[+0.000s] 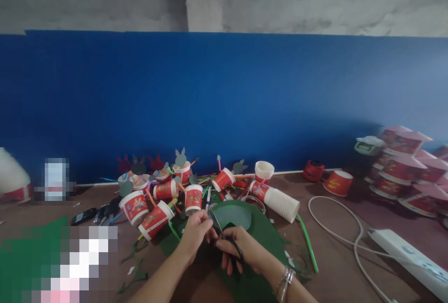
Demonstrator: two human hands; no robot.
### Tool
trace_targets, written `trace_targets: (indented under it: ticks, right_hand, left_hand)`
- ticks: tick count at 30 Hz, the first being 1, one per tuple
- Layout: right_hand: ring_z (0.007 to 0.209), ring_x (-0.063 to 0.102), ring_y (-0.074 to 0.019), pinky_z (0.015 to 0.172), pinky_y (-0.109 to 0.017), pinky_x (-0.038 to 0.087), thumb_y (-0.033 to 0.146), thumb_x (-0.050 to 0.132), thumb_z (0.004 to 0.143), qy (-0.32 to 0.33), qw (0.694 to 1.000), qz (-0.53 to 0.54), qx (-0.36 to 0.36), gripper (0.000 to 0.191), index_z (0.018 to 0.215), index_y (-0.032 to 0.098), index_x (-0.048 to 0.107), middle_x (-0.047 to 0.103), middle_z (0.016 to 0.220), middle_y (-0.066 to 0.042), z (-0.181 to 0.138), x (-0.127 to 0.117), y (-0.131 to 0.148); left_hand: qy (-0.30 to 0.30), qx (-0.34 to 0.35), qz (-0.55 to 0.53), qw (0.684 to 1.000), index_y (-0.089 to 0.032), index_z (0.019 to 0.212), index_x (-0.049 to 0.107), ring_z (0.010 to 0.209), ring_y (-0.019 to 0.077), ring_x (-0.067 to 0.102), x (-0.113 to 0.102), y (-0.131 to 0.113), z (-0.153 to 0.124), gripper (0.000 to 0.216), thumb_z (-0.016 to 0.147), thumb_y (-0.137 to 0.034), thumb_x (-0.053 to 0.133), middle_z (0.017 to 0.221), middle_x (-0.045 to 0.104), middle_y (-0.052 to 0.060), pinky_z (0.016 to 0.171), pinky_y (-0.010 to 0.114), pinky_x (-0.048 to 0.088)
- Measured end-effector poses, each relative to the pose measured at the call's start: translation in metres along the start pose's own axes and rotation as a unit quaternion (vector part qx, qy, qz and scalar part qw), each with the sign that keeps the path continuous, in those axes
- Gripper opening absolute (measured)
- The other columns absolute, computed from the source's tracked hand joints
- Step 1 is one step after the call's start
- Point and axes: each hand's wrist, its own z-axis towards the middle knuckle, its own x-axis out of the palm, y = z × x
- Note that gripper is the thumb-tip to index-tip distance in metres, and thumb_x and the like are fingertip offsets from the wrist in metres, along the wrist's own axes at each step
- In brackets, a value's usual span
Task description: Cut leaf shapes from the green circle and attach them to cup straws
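Observation:
In the middle front, my right hand (245, 247) is closed around the dark handles of a pair of scissors (217, 223). Their blades point up and to the left, close to my left hand. My left hand (196, 232) has its fingers pinched together beside the blades; whatever they hold is too small or hidden to name. Beneath both hands lies a dark green sheet (269, 233) with a paler grey-green round piece (238, 214) on it. A marker pen (208, 196) stands out just behind my left hand.
Red paper cups with straws and rabbit-shaped cutouts (180, 159) crowd the back. A stack of cups (280, 203) lies to their right. Farther right are a red tape-like roll (313, 170), a white cable (357, 228), a power strip (413, 256) and piled red cups (395, 182). Green scraps (135, 258) lie left.

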Motion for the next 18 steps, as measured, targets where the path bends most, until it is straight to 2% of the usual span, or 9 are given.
trace_targets:
  ticks: [7,13,18]
  right_hand:
    - [0.038,0.058,-0.0092,0.027,-0.012,0.027,0.047,0.062,0.073,0.055,0.996,0.061,0.034,0.041,0.086,0.009,0.058,0.066,0.055,-0.003,-0.010,-0.009,0.013]
    - [0.040,0.062,-0.0115,0.026,-0.013,0.028,0.049,0.055,0.078,0.133,0.979,0.152,0.025,0.048,0.096,0.004,0.060,0.069,0.060,-0.007,-0.011,-0.025,0.006]
    - [0.044,0.065,-0.0143,0.027,-0.013,0.031,0.047,0.056,0.079,0.135,0.977,0.165,0.021,0.047,0.103,0.006,0.056,0.070,0.062,-0.008,-0.010,-0.027,0.003]
  left_hand:
    - [0.028,-0.029,-0.013,0.999,-0.020,0.059,0.042,0.032,0.0073,0.041,-0.001,0.000,0.000,0.017,0.065,-0.027,0.056,0.038,0.056,-0.003,0.037,0.018,0.025]
    - [0.051,-0.037,-0.025,0.998,-0.020,0.060,0.041,0.035,0.0078,0.044,0.002,0.000,-0.002,0.018,0.064,-0.029,0.057,0.039,0.054,-0.004,0.037,0.018,0.025]
    - [0.052,-0.046,-0.031,0.997,-0.020,0.059,0.042,0.033,0.0063,0.039,0.002,0.001,-0.001,0.019,0.064,-0.029,0.057,0.037,0.053,-0.005,0.037,0.017,0.023]
